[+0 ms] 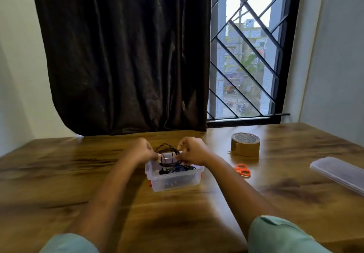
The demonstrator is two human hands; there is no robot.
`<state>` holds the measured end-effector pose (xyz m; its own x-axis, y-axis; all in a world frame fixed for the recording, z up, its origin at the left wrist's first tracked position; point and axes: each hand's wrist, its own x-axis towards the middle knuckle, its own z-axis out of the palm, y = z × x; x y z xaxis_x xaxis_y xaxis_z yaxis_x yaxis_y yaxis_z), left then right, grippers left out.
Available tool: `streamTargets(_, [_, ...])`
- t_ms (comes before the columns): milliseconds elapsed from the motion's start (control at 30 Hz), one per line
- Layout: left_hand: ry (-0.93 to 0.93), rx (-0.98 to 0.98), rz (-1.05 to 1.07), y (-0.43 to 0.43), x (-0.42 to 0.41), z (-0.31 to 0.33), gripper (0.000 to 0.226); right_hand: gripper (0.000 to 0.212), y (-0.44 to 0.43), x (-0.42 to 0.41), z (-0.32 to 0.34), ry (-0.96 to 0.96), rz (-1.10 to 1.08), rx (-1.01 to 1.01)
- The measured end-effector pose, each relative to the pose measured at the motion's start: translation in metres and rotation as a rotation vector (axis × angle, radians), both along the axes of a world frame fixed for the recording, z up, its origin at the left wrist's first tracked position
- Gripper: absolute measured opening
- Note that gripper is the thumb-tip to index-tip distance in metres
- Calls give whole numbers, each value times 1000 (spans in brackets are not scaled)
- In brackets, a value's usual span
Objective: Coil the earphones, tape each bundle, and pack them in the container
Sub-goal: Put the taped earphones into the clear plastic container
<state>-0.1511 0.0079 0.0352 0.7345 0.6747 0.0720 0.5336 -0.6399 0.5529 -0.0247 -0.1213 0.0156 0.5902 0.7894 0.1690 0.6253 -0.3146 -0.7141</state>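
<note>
One coil (167, 148) pinched btwn L grip (142, 150), R grip (194, 151)

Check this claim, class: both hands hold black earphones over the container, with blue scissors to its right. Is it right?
Wrong on one point: the head view shows orange scissors, not blue. The rest stands.
</note>
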Motion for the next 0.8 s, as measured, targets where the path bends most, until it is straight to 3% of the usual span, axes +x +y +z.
streamTargets(167, [214, 257, 59, -7, 8, -16, 28, 13, 12, -2, -10, -247, -77, -152])
streamTargets(333, [219, 512, 143, -9, 13, -30, 30, 9, 18, -4, -15, -369, -103, -264])
streamTargets(433, [189, 518, 127, -10, 13, -30, 22, 14, 17, -3, -19, -386, -115, -198])
streamTargets(600, [95, 488, 106, -17, 12, -26, 12, 15, -2, 1, -19, -257, -91, 96])
streamTargets(800, [-62, 491, -23, -62, 32, -12, 8, 11, -61, 30, -18, -195, -243, 265])
